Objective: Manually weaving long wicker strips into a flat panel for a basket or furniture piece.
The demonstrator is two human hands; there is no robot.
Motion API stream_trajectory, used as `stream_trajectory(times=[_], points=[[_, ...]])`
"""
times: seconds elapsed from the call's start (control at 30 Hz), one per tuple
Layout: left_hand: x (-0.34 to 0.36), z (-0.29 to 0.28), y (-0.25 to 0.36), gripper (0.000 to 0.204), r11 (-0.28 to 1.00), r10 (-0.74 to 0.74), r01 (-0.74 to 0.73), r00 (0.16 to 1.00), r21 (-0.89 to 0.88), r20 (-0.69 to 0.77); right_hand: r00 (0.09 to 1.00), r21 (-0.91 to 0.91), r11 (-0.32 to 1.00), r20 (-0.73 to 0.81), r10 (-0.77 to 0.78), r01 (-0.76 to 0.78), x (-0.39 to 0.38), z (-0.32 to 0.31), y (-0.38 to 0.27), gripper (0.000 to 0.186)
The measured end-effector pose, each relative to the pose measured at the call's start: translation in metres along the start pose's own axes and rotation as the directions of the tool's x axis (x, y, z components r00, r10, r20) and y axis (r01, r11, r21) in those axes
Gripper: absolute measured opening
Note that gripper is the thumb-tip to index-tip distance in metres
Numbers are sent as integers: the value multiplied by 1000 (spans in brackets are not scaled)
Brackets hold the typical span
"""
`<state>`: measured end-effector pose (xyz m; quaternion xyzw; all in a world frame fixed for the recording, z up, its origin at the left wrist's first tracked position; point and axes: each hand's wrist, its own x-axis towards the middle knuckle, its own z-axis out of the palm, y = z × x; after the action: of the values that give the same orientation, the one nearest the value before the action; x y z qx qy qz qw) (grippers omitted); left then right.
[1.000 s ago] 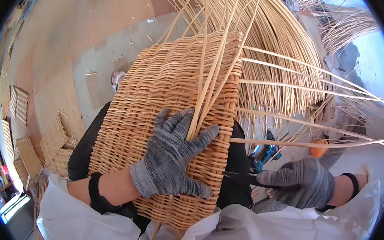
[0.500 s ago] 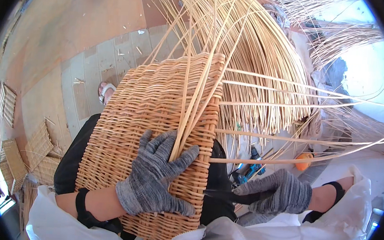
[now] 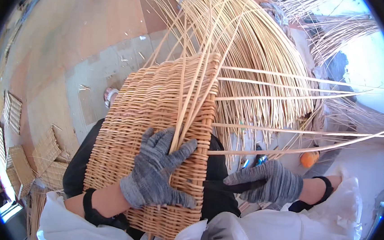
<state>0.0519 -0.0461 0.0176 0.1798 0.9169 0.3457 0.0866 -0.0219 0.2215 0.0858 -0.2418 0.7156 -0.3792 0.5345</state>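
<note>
Left grey-knit-gloved hand: fingers spread, seemingly steadying our tan wicker panel.
Right grey-knit-gloved hand: curled round black tool.

Left hand (gloved), atop wicker panel

Nope, can't make out any text, labels, brands, numbers or signs anywhere here, sorry.
</note>
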Motion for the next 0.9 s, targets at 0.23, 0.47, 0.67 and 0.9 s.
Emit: stream_trajectory(times=[0.23,0.47,0.67,0.9], points=[[11,7,-12,100,997,46,-49,997,-53,-54,960,249,945,235,155,-214,2,-9,14,58],[-2,-3,-25,71,828,-112,6,981,-561,-156,982,-956,292,-22,-189,35,3,15,-23,47],[-26,-22,45,71,160,-83,-8,996,-987,-21,868,309,894,-473,-151,324,23,-4,-46,41],[-30,-7,58,51,67,-73,150,987,-986,145,909,349,885,-383,-164,307,26,-15,-73,29]])
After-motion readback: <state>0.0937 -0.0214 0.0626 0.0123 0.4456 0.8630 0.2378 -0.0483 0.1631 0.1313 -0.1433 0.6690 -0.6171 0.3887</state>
